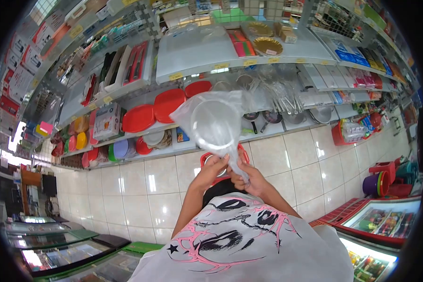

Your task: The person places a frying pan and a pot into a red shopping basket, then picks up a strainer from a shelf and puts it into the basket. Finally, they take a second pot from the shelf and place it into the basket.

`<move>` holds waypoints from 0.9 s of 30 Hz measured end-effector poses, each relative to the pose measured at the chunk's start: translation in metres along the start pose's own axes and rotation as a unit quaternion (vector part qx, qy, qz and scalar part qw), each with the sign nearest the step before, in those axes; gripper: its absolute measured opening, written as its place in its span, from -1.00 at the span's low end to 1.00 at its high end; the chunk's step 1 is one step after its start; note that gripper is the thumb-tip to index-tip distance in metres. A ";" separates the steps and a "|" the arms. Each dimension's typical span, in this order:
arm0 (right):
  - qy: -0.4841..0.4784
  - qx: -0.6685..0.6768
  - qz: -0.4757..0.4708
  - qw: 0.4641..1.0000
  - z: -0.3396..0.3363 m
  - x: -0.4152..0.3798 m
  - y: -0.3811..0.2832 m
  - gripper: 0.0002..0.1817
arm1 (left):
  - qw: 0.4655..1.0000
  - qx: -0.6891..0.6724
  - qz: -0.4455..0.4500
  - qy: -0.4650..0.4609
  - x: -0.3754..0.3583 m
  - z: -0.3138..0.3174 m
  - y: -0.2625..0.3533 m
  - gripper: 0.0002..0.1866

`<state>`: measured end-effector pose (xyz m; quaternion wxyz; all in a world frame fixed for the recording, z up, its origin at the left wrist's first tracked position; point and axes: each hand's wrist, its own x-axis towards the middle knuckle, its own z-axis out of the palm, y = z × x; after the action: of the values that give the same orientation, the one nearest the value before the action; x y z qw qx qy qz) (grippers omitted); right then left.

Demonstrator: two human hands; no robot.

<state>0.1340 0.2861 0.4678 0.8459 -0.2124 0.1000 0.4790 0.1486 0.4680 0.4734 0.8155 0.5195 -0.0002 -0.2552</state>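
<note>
Here both hands meet at the neck of a clear plastic bag (214, 123) held up in front of the shop shelves (249, 61): the left hand (212, 170) is closed on the gathered plastic from one side, and the right hand (249, 176) is closed on the twisted tail just beside it. Inside the bag sits a round, shallow thing with a pale rim, probably a sieve or strainer, though the crinkled film blurs it too much to be sure. The work in hand looks like opening or closing the bag's mouth; the next move would call for a firm pinch with one hand while the other works the thin, slippery film, without crushing the rim inside. Just below the hands lies a red basket (242, 151), its handles showing. Behind, glossy red plates (138, 117) stand on edge, hard and smooth against the soft, wrinkled bag.
</note>
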 end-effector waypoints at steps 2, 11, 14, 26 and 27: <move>0.124 -0.227 -0.135 0.957 0.002 -0.001 -0.003 -0.59 | 0.999 0.034 0.034 0.015 -0.006 -0.015 0.006 -0.36; 0.273 -0.699 -0.338 0.568 0.038 -0.020 -0.023 -0.63 | 0.948 -0.162 0.225 0.153 -0.040 -0.014 0.069 -0.29; 0.257 -0.685 -0.349 0.585 0.045 -0.023 -0.021 -0.57 | 0.935 -0.180 0.238 0.195 -0.053 0.001 0.085 -0.43; 0.171 -0.479 -0.201 0.837 0.038 -0.025 -0.011 -0.77 | 0.920 -0.017 0.257 0.296 -0.081 -0.007 0.076 -0.66; 0.140 -0.486 -0.252 0.825 0.031 -0.021 -0.008 -0.78 | 0.924 -0.016 0.252 0.288 -0.082 -0.009 0.074 -0.67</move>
<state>0.1285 0.2803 0.5051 0.7015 -0.6785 -0.0850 0.2009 0.1103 0.5342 0.5539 0.8263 0.5399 0.1079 0.1189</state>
